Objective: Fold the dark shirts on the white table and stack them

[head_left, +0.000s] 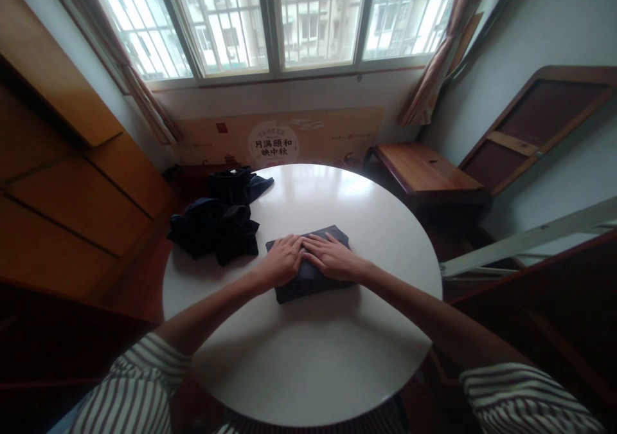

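While both hands lie on top of it, the dark folded cloth (321, 283) sits near the middle of the frame, its long axis running roughly left to right, with the right end slightly higher in the picture. It lies directly under the palms and fingers, so neither hand is clearly nearer: the left hand (286, 255) covers part of its left half, the right hand (332, 258) part of its right half, and their fingertips meet about the middle. Both hands are flat and unclenched, fingers stretched out, touching the cloth without grasping it as far as can be seen. Beneath is a round white table (385, 228). Toward its upper left edge lie two dark heaps of clothing (214, 228), apart from the cloth. Farther out, a wooden bench (429, 167) stands at right, below a window (318, 22).
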